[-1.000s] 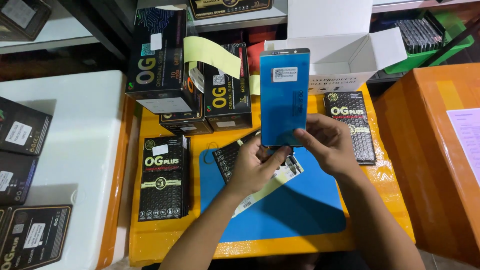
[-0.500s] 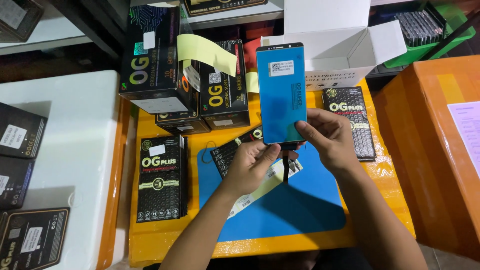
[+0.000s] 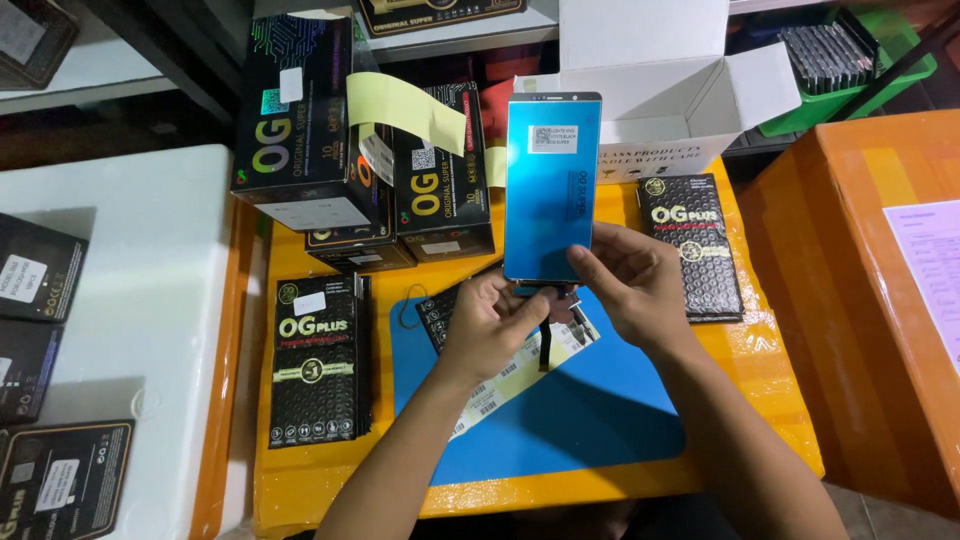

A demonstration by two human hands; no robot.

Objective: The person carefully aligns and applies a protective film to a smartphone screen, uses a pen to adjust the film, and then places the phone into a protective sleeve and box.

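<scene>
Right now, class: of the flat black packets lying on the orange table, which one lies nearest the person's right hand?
The flat black packet at the table's right side, just beyond the right hand. The other flat black packet lies far left, past the blue mat.

screen panel (image 3: 552, 190): glossy blue film | mat (image 3: 590, 410): matt blue | boxes (image 3: 318, 360): glossy black card

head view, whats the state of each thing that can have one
phone screen panel: upright, blue film on, held at its bottom edge
left hand: gripping the panel
right hand: gripping the panel
white box: flaps open
ribbon cable: hanging loose
</scene>
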